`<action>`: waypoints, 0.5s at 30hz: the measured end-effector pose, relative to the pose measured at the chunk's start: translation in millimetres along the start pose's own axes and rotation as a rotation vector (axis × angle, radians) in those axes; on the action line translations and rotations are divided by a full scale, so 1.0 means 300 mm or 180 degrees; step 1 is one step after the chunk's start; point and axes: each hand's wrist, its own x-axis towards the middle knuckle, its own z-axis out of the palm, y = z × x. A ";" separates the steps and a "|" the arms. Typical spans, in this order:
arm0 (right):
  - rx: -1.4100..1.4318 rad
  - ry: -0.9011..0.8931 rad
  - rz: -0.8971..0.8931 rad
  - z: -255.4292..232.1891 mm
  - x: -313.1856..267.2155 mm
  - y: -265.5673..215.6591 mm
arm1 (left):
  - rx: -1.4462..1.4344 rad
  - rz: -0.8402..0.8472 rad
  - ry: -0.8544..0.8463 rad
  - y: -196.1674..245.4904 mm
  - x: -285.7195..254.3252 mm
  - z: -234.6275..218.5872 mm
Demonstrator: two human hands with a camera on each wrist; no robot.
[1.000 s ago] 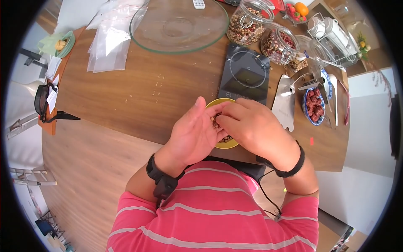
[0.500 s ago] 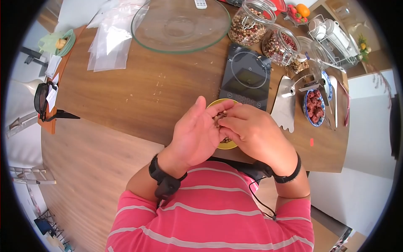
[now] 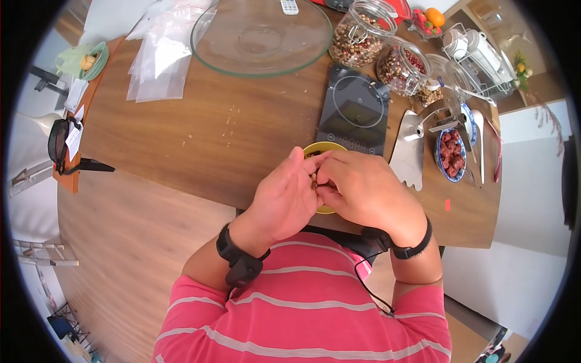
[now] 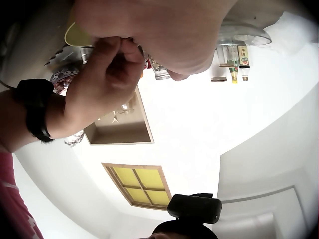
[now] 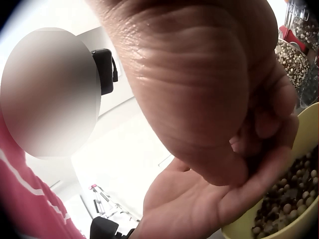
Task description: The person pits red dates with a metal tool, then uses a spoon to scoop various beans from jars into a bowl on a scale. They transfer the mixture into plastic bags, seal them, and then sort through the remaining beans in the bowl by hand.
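Palm up, the left hand [image 3: 275,199] is held over the near side of a yellow bowl [image 3: 327,146], with a few small round grains [image 3: 314,178] by its fingers. The right hand [image 3: 375,190] bends over those fingers, its thumb and fingertips pinched together at the grains; what lies between the tips is mostly hidden. Brown and pale grains [image 5: 289,209] fill the bottom of the bowl [image 5: 305,132] in the right wrist view. There the right hand [image 5: 189,84] touches the left hand [image 5: 184,214]. The left wrist view shows the curled right fingers from below.
Beyond the bowl lies a black induction cooker [image 3: 354,112]. Glass jars of grains [image 3: 357,45], a metal scraper [image 3: 408,151] and a blue-rimmed dish of dark red pieces [image 3: 451,155] stand right. Further left are a large glass plate [image 3: 260,39] and clear bags [image 3: 157,69].
The right hand has shifted slightly, its fingertips drawn closer over the left fingers. Fewer grains show between the hands. The left hand has stayed nearly in place, palm up.
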 end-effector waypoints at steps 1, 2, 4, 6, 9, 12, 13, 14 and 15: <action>-0.0038 0.0025 -0.0008 -0.001 0.004 0.001 | 0.0036 -0.0008 -0.0103 0.002 -0.001 -0.001; -0.0077 0.0051 -0.0013 -0.001 0.006 0.000 | 0.0072 -0.0017 -0.0207 0.003 -0.001 -0.002; -0.0030 0.0223 -0.0087 0.009 0.011 0.003 | 0.0006 0.0009 -0.0150 0.009 -0.002 0.003; 0.0024 0.0377 -0.0186 0.003 0.015 0.002 | -0.0067 0.0062 -0.0079 0.014 -0.003 -0.004; 0.0541 0.0454 -0.0168 -0.034 -0.018 0.002 | -0.0164 0.0006 0.0062 0.022 -0.009 -0.025; 0.0708 0.0520 0.0298 -0.042 -0.057 0.021 | -0.0192 0.0104 0.0254 0.037 -0.019 -0.019; 0.0579 0.0508 0.0339 -0.033 -0.063 0.034 | -0.0179 0.0161 0.0366 0.042 -0.021 -0.023; 0.0448 0.0499 0.0379 -0.026 -0.067 0.043 | -0.0162 0.0219 0.0476 0.046 -0.019 -0.024; 0.0445 0.0505 0.0389 -0.021 -0.069 0.046 | -0.0161 0.0208 0.0470 0.046 -0.018 -0.022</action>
